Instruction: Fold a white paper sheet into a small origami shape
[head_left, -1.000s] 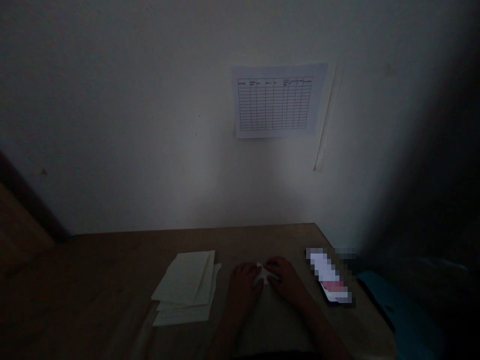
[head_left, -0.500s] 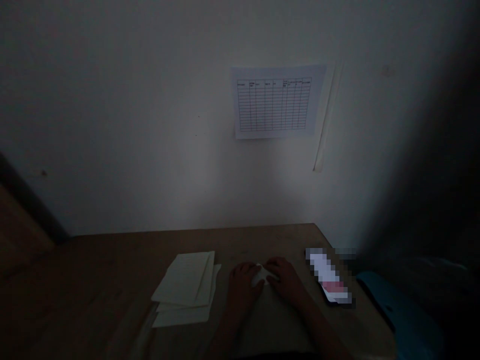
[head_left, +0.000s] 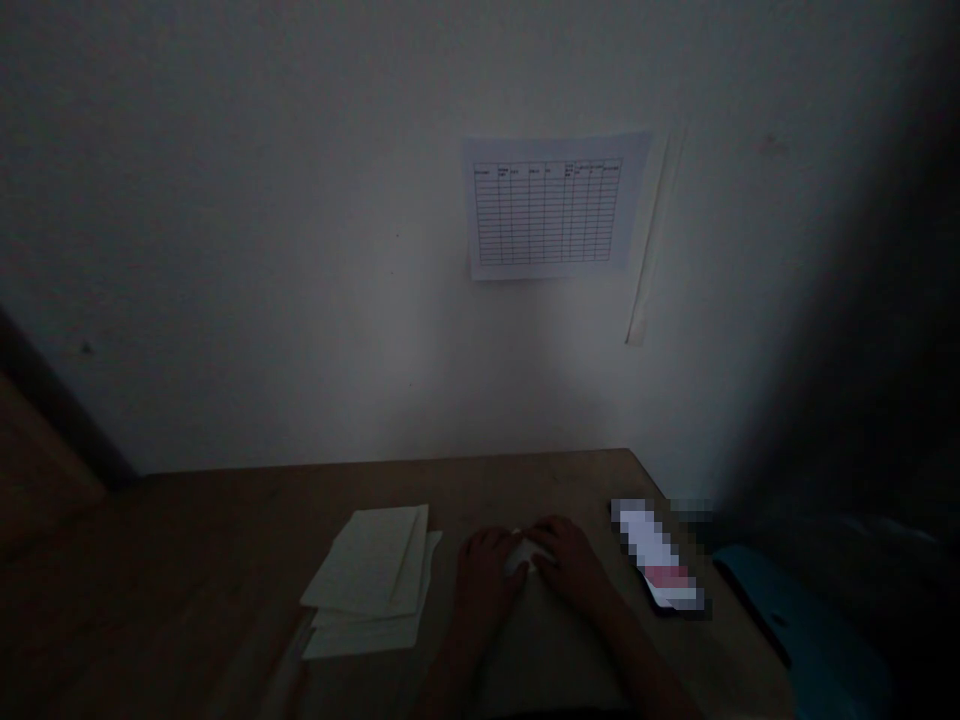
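Observation:
A small piece of white paper (head_left: 523,555), seemingly folded, lies on the wooden table between my hands. My left hand (head_left: 486,570) grips its left side, fingers bent over it and thumb at the near edge. On the other side my right hand (head_left: 568,560) holds the paper the same way, its fingertips close to those of the left. Much of the paper is hidden beneath the fingers, and dim light hides its folds. To the left of my hands lies a loose stack of paper sheets (head_left: 367,565).
A phone (head_left: 656,555) with a lit, blurred screen lies on the right of the table (head_left: 559,660). Beyond the right edge is a blue-green object (head_left: 810,620). A printed table sheet (head_left: 555,215) hangs on the wall behind.
The right hand's fingers have shifted slightly left over the paper, closer to the left hand's fingers. The stack and phone lie as before.

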